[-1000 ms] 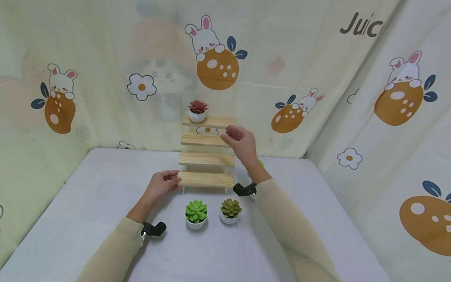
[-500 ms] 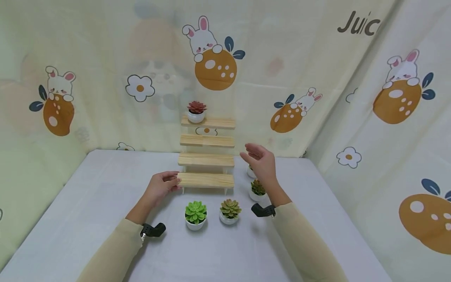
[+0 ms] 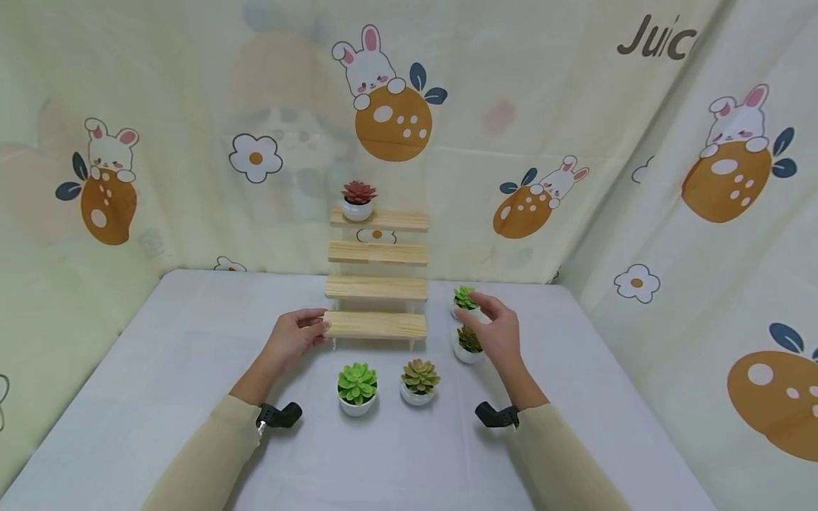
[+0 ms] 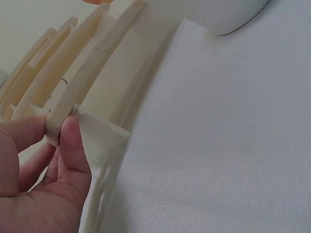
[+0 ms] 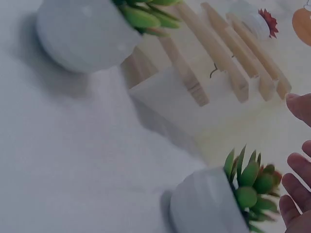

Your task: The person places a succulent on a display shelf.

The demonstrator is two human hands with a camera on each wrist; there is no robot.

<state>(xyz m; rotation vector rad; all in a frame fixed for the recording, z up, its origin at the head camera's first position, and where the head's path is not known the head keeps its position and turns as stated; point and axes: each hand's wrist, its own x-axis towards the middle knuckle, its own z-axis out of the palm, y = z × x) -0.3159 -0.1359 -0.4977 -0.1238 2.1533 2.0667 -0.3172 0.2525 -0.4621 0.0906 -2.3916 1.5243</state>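
Note:
In the head view a wooden tiered stand (image 3: 375,287) has several steps. My left hand (image 3: 293,339) pinches the left end of its lowest board (image 4: 92,65), thumb and fingers on either side in the left wrist view. My right hand (image 3: 500,336) is beside two potted succulents right of the stand, thumb and fingers apart. One is a bright green succulent (image 3: 464,298), partly behind the fingers; the other is a darker green succulent (image 3: 469,342), partly covered by the hand. The right wrist view shows a gap between the fingers (image 5: 297,187) and the nearer plant (image 5: 250,187).
A red succulent (image 3: 358,201) in a white pot stands on the top step's left end. In front of the stand are a light green succulent (image 3: 357,389) and a brownish-green succulent (image 3: 419,382). Printed curtains (image 3: 307,92) hang behind the white table (image 3: 192,355).
My right hand has moved from the stand's upper right side to the right and down, to the potted succulents there. My left hand stays on the lowest board.

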